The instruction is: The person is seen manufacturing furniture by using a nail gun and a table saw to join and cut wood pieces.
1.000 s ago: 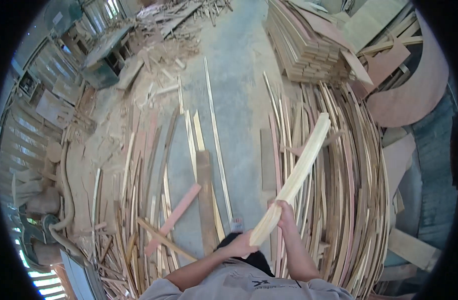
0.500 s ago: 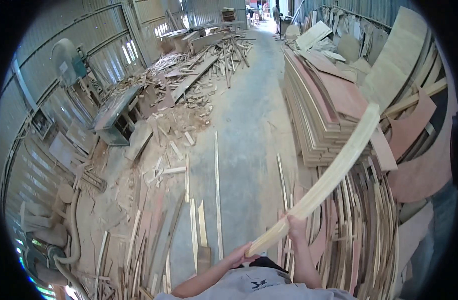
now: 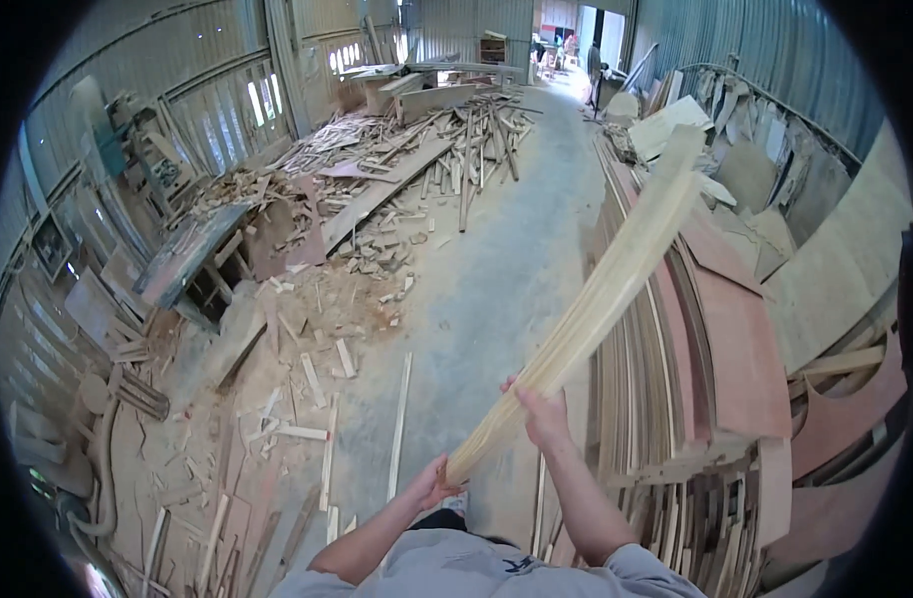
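A long pale wooden board (image 3: 616,269) slants across the view in front of me, its near end low and its far end up to the right. My left hand (image 3: 434,484) is closed round the near end. Farther up the board, my right hand (image 3: 542,411) grips it with the fingers wrapped about its edge. The far part of the board passes in front of a tall stack of sheets (image 3: 725,369) on the right; whether it touches them I cannot tell.
Scrap wood (image 3: 377,159) lies heaped along the left, beside a dusty machine table (image 3: 192,249). Loose strips (image 3: 400,429) lie on the floor near me. A grey concrete aisle (image 3: 496,259) runs to a bright doorway (image 3: 576,50). Upright strips (image 3: 695,528) stand at my right.
Both hands have moved left and farther from my body with the board. The board now points more steeply ahead. My view has shifted forward along the aisle.
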`<action>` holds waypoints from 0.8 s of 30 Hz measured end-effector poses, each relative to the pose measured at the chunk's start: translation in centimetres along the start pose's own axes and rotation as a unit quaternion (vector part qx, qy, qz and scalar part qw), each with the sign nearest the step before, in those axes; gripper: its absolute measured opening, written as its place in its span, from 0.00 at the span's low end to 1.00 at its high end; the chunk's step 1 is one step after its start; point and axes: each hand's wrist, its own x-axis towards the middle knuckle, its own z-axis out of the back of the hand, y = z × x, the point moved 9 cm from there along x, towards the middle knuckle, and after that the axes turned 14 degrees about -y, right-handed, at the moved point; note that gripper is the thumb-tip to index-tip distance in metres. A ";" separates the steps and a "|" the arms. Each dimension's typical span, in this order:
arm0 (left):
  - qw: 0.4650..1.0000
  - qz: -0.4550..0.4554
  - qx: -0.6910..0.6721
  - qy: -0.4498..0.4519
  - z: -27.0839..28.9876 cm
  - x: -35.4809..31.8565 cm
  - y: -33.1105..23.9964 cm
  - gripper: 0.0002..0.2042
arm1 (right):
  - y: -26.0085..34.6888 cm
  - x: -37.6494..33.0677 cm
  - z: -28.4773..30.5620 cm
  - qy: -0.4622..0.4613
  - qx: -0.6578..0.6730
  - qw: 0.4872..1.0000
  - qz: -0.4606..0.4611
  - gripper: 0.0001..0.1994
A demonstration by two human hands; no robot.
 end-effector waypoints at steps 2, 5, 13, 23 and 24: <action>0.998 0.059 -0.029 0.013 -3.8 4.9 -6.3 0.29 | 1.2 10.0 0.3 -0.060 -0.058 0.997 0.000 0.17; 0.995 0.091 -0.024 0.046 -8.8 14.9 -13.5 0.28 | 3.4 23.8 2.8 -0.117 -0.082 0.990 0.005 0.15; 0.996 0.076 -0.052 -0.019 -22.1 48.1 -36.6 0.28 | 8.2 62.2 6.6 -0.064 -0.030 0.997 0.036 0.22; 0.994 0.036 -0.087 -0.056 -32.1 81.7 -68.9 0.28 | 10.7 109.9 2.4 0.064 -0.073 0.995 -0.033 0.27; 0.994 0.033 -0.089 -0.048 -33.2 86.0 -72.6 0.28 | 10.2 115.2 3.0 0.055 -0.066 0.996 -0.035 0.25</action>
